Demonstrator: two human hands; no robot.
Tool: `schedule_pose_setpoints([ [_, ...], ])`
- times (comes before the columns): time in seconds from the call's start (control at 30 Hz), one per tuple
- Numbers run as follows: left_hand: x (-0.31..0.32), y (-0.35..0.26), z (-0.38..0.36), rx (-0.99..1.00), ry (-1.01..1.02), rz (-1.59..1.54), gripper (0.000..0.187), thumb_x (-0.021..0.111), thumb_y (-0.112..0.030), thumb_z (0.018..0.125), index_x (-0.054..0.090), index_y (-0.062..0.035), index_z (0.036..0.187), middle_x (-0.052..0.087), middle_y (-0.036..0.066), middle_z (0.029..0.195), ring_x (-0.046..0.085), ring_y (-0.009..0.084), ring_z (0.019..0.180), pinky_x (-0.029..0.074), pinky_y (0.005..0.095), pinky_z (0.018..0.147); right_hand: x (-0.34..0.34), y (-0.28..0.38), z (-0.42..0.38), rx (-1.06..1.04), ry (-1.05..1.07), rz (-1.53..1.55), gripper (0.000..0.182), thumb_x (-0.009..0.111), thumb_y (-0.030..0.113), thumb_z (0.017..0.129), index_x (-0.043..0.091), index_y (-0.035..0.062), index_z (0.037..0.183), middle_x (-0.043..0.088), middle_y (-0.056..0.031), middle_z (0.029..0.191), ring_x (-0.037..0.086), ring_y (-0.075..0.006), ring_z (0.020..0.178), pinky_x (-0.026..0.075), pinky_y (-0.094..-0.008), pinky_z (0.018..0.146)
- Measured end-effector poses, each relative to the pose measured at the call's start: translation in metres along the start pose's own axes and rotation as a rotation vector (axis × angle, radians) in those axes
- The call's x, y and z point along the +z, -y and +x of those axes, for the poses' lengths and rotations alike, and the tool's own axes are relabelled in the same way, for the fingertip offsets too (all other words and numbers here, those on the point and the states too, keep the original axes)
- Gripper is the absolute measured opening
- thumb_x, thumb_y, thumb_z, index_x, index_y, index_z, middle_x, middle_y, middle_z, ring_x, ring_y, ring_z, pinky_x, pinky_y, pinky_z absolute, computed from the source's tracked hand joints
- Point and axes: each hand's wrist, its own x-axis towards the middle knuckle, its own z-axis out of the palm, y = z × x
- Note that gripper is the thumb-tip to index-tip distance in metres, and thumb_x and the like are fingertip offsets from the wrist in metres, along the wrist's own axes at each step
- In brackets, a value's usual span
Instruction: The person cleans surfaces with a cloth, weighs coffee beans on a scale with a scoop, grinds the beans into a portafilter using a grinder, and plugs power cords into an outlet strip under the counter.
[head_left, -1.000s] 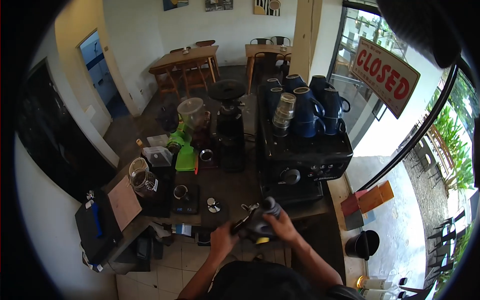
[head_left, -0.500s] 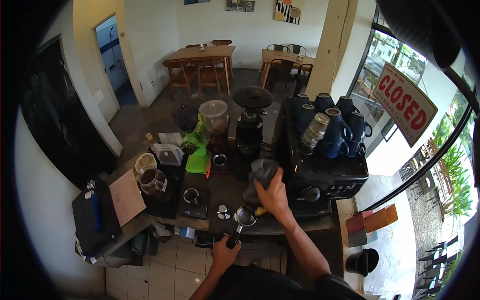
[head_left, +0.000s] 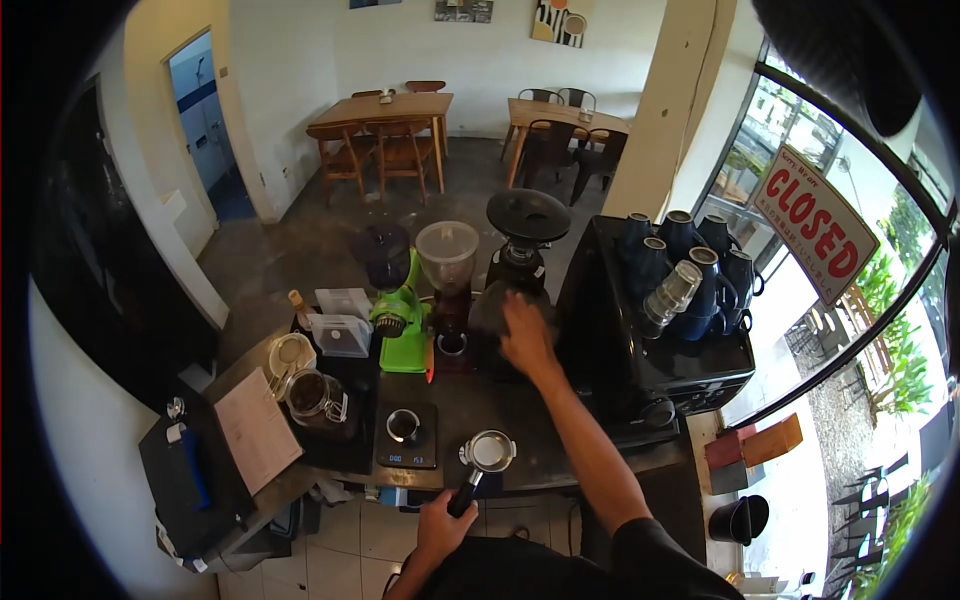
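Observation:
My left hand (head_left: pixel 443 530) is closed around the black handle of a portafilter (head_left: pixel 490 451), whose metal basket faces up over the counter's front edge. No coffee shows in the basket. My right hand (head_left: pixel 526 335) is stretched forward at the black coffee grinder (head_left: pixel 518 262). Under its blurred fingers is a dark grey cloth (head_left: pixel 489 312), hard to tell from the grinder body behind. Left of the portafilter, a small metal cup (head_left: pixel 403 426) stands on a black digital scale (head_left: pixel 408 455).
Right stands a black espresso machine (head_left: pixel 640 345) topped with dark blue cups (head_left: pixel 703 285) and stacked glasses (head_left: pixel 672 298). Leftward are a green grinder (head_left: pixel 402 318), a clear-hopper grinder (head_left: pixel 446 255), a lidded jar (head_left: pixel 316 398) and a clipboard (head_left: pixel 257 428).
My right hand has moved forward with the cloth, from beside the portafilter to the black grinder. The portafilter has shifted slightly, and the metal tamper beside it no longer shows. The view has shifted slightly.

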Motion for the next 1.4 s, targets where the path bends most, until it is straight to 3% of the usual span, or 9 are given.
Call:
schedule_pose_setpoints([
  [0.17,-0.017,0.01,0.026,0.068,0.069,0.052,0.035,0.072,-0.029,0.077,0.066,0.0009,0.094,0.067,0.02,0.074,0.068,0.0349,0.071,0.052,0.0402,0.065,-0.107,0.053,-0.003,0.494,0.461,0.764,0.046,0.063,0.002,0.078,0.054,0.0023,0.124,0.061,-0.0223,0.115,0.06,-0.032,0.113,0.047,-0.0365,0.092],
  [0.43,-0.025,0.026,0.053,0.242,0.155,0.068,0.043,0.069,-0.039,0.081,0.064,0.0025,0.091,0.068,0.019,0.074,0.067,0.0363,0.07,0.051,0.0414,0.062,-0.347,0.034,0.047,0.483,-0.687,-0.115,0.062,0.07,0.018,0.084,0.041,0.006,0.138,0.062,-0.0177,0.115,0.061,-0.0269,0.108,0.048,-0.0355,0.091],
  [0.7,-0.014,0.034,0.071,-0.009,0.42,-0.304,0.042,0.05,-0.039,0.098,0.059,0.0006,0.084,0.058,0.006,0.062,0.056,0.0133,0.052,0.044,0.029,0.05,-0.363,-0.127,0.056,0.794,0.161,-0.096,0.055,0.061,0.045,0.091,0.06,-0.0003,0.122,0.068,-0.0134,0.106,0.062,-0.0219,0.1,0.048,-0.0331,0.087],
  [0.87,-0.014,0.034,0.079,0.04,0.44,-0.342,0.038,0.049,-0.035,0.1,0.057,-0.0001,0.085,0.056,0.003,0.064,0.052,0.0078,0.051,0.042,0.0254,0.047,-0.356,-0.066,0.048,0.537,-0.293,-0.288,0.038,0.057,0.031,0.096,0.063,-0.0007,0.115,0.067,-0.014,0.109,0.062,-0.0211,0.102,0.046,-0.0341,0.09],
  [0.93,-0.009,0.041,0.079,0.024,0.436,-0.363,0.039,0.048,-0.035,0.1,0.056,0.0003,0.085,0.056,0.003,0.063,0.053,0.0085,0.051,0.042,0.0259,0.047,-0.338,0.005,0.045,0.478,-0.465,-0.081,0.026,0.056,0.023,0.097,0.065,0.0005,0.107,0.068,-0.011,0.101,0.062,-0.0165,0.09,0.046,-0.0306,0.085],
  [1.07,-0.003,0.04,0.075,-0.046,0.414,-0.402,0.039,0.046,-0.035,0.101,0.056,0.0004,0.087,0.055,0.003,0.062,0.052,0.0095,0.049,0.042,0.0268,0.046,-0.213,0.136,0.022,0.527,0.063,0.058,0.013,0.067,0.014,0.087,0.068,0.0051,0.097,0.067,-0.008,0.085,0.063,-0.0149,0.074,0.05,-0.0284,0.064],
  [1.13,0.0,0.045,0.072,-0.087,0.37,-0.406,0.042,0.046,-0.04,0.099,0.056,-0.0002,0.089,0.06,0.012,0.062,0.062,0.0284,0.055,0.048,0.0395,0.055,-0.127,0.128,-0.002,0.586,0.28,0.31,0.021,0.068,0.017,0.087,0.068,0.0021,0.101,0.068,-0.0119,0.088,0.066,-0.0184,0.08,0.052,-0.0296,0.069],
  [1.27,-0.017,0.045,0.068,-0.224,0.392,-0.351,0.037,0.045,-0.035,0.099,0.056,-0.0004,0.093,0.06,0.013,0.065,0.062,0.0293,0.059,0.048,0.0411,0.057,0.057,0.054,-0.043,0.544,0.346,0.462,0.04,0.07,0.023,0.084,0.061,0.0005,0.116,0.066,-0.0154,0.099,0.064,-0.0239,0.087,0.052,-0.0345,0.079],
  [1.4,-0.016,0.063,0.061,0.184,0.208,-0.164,0.037,0.046,-0.034,0.099,0.055,0.0013,0.091,0.059,0.011,0.064,0.06,0.0254,0.058,0.047,0.0382,0.055,0.164,0.036,-0.041,0.346,0.162,0.016,0.06,0.074,0.034,0.078,0.055,-0.0087,0.116,0.058,-0.0281,0.11,0.057,-0.0413,0.098,0.046,-0.0459,0.089],
])
